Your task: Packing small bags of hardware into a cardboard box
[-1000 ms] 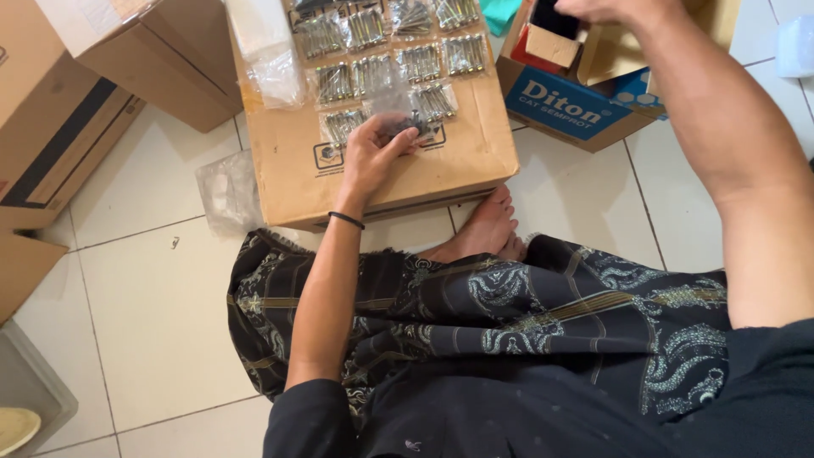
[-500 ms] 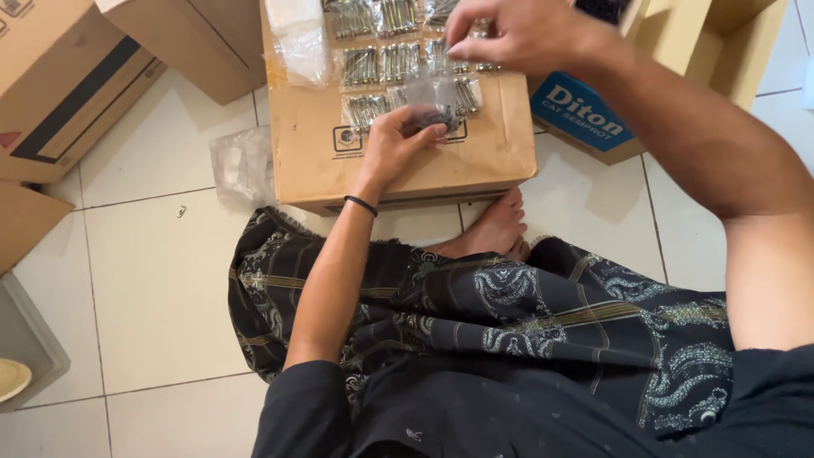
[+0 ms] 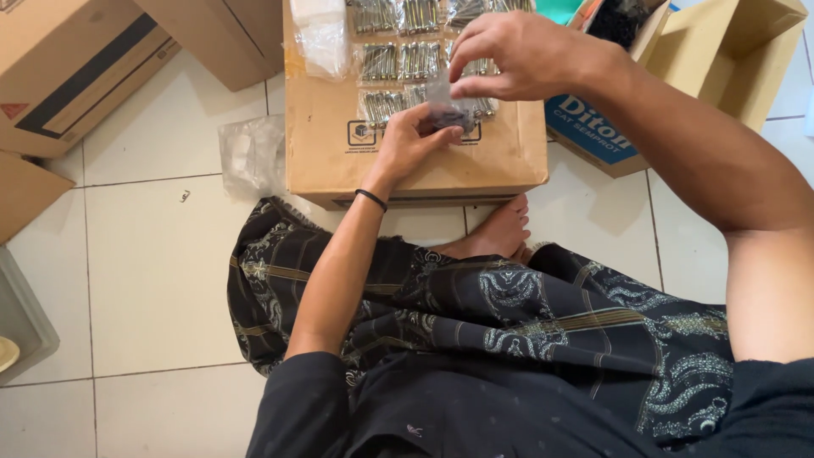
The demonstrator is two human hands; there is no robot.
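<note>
Clear plastic, a small bag (image 3: pixel 445 106) with dark pieces at its bottom, sits pinched between both hands just above centre of the frame, over a flat cardboard box (image 3: pixel 339 165) that serves as a work surface on the tiled floor (image 3: pixel 161 280). The left hand (image 3: pixel 407 144) grips the bag's lower part from below, fingers closed on it, while the right hand (image 3: pixel 517 55) comes down from above, thumb and forefinger nipped on the bag's upper edge; held this way the mouth stays up, so the contents likely cannot spill. Filled bags of silvery screws (image 3: pixel 398 59) lie in neat rows toward the top of the box, probably laid out so they are easy to count. A loose crumpled plastic wrapper (image 3: pixel 250 153) lies on the floor left of the box.

Compared with a second ago, the right hand has come in from the open box (image 3: pixel 729 59) at upper right to join the left on the bag, which has lifted slightly.
</note>
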